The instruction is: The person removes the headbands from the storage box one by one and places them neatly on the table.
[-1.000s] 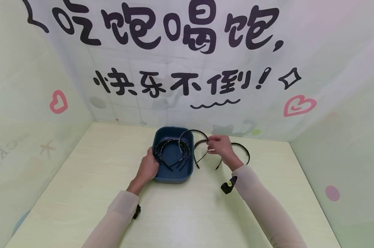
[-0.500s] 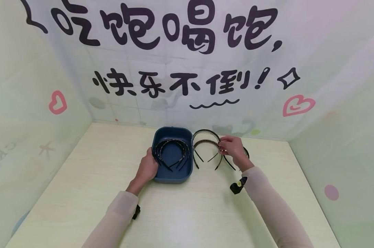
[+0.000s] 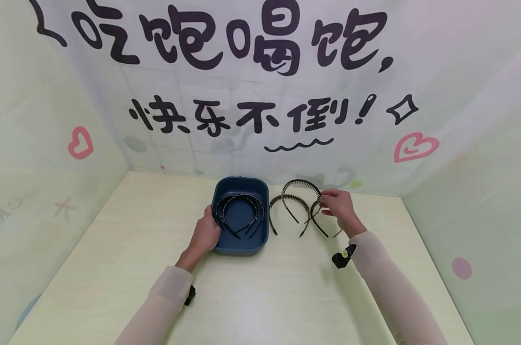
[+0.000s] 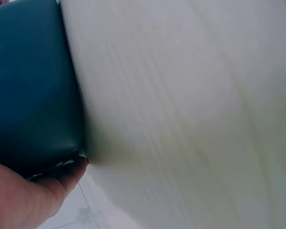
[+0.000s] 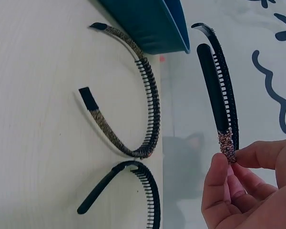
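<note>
A blue rectangular bin (image 3: 240,248) holds several dark headbands (image 3: 225,221). My left hand (image 3: 205,231) grips the bin's left side; in the left wrist view the thumb side of that hand (image 4: 31,195) lies along the bin's edge. Between thumb and fingertips, my right hand (image 3: 341,209) pinches a toothed headband (image 5: 225,98) by its glittery part, held up above the table. Below it lie a brown-gold toothed headband (image 5: 152,107), right beside the bin, and a black toothed headband (image 5: 153,191), partly covered by my right hand in the head view.
The pale wooden tabletop (image 3: 251,297) runs back to a printed curtain wall (image 3: 243,158) close behind the bin and headbands. Side curtains (image 3: 471,225) bound it left and right.
My right hand has moved right, carrying the pinched headband from the bin's right rim to above the headbands on the table. My left hand stays on the bin.
</note>
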`<control>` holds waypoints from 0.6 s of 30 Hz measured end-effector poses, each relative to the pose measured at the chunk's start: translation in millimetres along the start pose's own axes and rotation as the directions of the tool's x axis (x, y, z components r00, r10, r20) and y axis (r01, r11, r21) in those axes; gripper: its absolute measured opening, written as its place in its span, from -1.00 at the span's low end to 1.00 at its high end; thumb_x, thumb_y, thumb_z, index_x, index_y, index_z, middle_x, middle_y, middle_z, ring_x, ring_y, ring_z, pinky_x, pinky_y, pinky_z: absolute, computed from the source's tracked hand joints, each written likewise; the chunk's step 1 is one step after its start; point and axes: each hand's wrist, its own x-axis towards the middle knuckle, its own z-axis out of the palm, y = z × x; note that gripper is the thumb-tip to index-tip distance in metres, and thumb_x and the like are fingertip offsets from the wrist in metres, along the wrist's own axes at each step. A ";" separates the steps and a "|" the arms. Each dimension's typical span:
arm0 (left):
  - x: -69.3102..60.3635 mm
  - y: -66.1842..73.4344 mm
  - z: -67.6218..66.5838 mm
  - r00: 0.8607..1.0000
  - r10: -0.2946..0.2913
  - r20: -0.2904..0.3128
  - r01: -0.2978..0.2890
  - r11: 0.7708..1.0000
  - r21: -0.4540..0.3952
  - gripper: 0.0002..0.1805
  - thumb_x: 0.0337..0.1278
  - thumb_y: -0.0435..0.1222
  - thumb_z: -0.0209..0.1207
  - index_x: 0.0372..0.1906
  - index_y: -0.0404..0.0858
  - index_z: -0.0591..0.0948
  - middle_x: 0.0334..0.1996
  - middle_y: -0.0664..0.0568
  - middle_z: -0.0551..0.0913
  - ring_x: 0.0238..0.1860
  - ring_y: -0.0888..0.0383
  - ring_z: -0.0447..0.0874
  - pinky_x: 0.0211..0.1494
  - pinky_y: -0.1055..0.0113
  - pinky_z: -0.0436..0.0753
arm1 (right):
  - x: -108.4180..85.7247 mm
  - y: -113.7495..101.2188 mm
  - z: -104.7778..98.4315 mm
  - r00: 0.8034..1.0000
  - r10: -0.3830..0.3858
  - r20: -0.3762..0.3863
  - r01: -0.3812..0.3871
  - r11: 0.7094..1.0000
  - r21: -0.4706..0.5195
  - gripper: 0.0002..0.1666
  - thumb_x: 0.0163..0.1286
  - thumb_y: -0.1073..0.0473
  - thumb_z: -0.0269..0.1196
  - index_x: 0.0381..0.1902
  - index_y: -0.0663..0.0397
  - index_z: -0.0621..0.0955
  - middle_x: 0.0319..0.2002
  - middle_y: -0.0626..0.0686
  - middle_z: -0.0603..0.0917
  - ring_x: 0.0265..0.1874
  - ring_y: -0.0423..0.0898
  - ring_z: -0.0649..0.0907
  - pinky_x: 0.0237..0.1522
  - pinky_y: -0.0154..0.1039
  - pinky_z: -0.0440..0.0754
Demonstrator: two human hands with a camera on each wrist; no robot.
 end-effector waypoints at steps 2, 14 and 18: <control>-0.2 0.4 -0.5 1.000 0.002 -0.002 -0.002 1.000 -0.001 -0.44 0.39 -0.41 -0.18 0.43 -0.46 0.10 -0.28 -0.32 0.64 -0.24 -0.13 0.67 -0.20 0.04 0.56 | 1.2 2.0 -4.0 1.000 0.005 -0.008 -0.005 1.000 0.000 -0.58 0.46 0.26 0.12 0.22 0.30 0.54 0.14 0.30 0.59 -0.42 -0.28 0.62 -0.34 -0.37 0.65; -1.3 1.5 0.1 1.000 -0.002 -0.001 0.002 1.000 -0.005 -0.44 0.40 -0.41 -0.18 0.44 -0.45 0.10 -0.21 -0.36 0.65 -0.18 -0.16 0.69 -0.16 0.02 0.57 | 4.1 22.5 -26.4 0.999 0.012 -0.036 -0.014 0.999 -0.034 -0.57 0.47 0.22 0.12 0.22 0.31 0.53 0.02 0.21 0.67 -0.28 -0.17 0.68 -0.24 -0.29 0.67; -1.1 0.0 0.3 1.000 -0.001 -0.006 0.001 1.000 -0.013 -0.45 0.40 -0.41 -0.18 0.44 -0.44 0.11 -0.09 -0.42 0.64 -0.09 -0.20 0.68 -0.09 -0.02 0.57 | 6.1 27.5 -33.2 0.999 0.017 -0.035 -0.018 0.999 -0.036 -0.56 0.47 0.22 0.12 0.23 0.32 0.52 -0.07 0.14 0.70 -0.34 -0.23 0.66 -0.22 -0.28 0.67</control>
